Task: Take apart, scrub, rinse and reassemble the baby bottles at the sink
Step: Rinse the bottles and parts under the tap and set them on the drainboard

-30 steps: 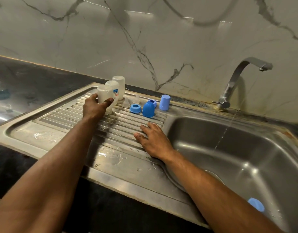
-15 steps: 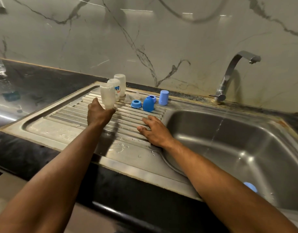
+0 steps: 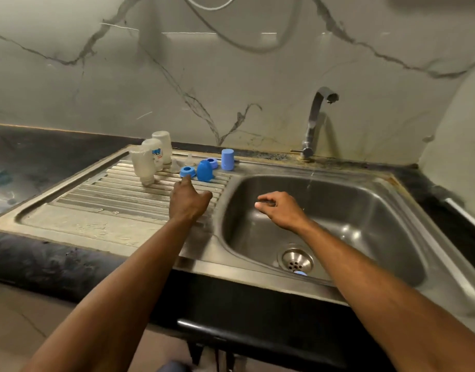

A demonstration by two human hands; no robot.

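Note:
Three pale bottle bodies stand upside down on the ribbed drainboard [image 3: 102, 200]; the nearest bottle [image 3: 143, 165] leans a little. To their right lie a blue collar ring [image 3: 188, 171], a blue cap [image 3: 204, 171], a second ring [image 3: 212, 162], a taller blue cap [image 3: 227, 159] and clear teats [image 3: 189, 159]. My left hand [image 3: 188, 201] stretches over the drainboard with its fingertips at the near ring, holding nothing. Over the basin hovers my right hand [image 3: 280, 209], its fingers loosely curled and empty.
A thin stream of water falls from the tap [image 3: 315, 122] into the steel basin [image 3: 365, 210]. A blue piece [image 3: 300, 273] lies beside the drain [image 3: 296, 260]. Black countertop runs along the left and front, a marble wall behind.
My left hand let go of the nearest bottle, now standing inverted, and moved right to the blue ring. My right hand lifted off the drainboard and moved over the basin.

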